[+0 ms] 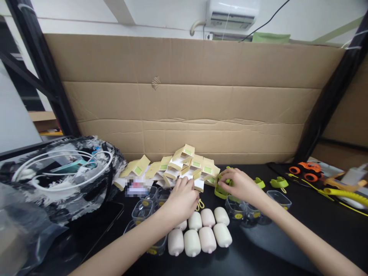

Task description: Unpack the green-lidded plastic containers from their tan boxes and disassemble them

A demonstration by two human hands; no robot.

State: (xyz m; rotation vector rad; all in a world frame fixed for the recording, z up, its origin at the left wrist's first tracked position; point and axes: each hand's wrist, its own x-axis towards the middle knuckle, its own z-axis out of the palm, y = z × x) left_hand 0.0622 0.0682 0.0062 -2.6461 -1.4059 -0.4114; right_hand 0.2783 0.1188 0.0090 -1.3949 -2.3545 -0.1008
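My left hand (184, 197) has its fingers curled downward just behind the rows of small rounded jars (207, 239), which are cream and pale pink. Yellow cord loops (199, 205) show beside its fingertips; whatever it grips is hidden. Farther right, my right hand (234, 182) pinches at a yellow-green plastic piece (220, 191) by the foot of the box pile. Beneath my right wrist stands a clear plastic cup (235, 209) with a round yellow sticker. More clear cups (142, 211) are grouped to the left of my left forearm.
Folded cream cartons (188, 163) are heaped against the cardboard wall (184, 103). Other yellow-green pieces (278, 183) and an orange toy truck (306, 171) lie to the right. A fluffy basket (60, 180) with a white cable and a dark phone-like slab (100, 226) occupy the left.
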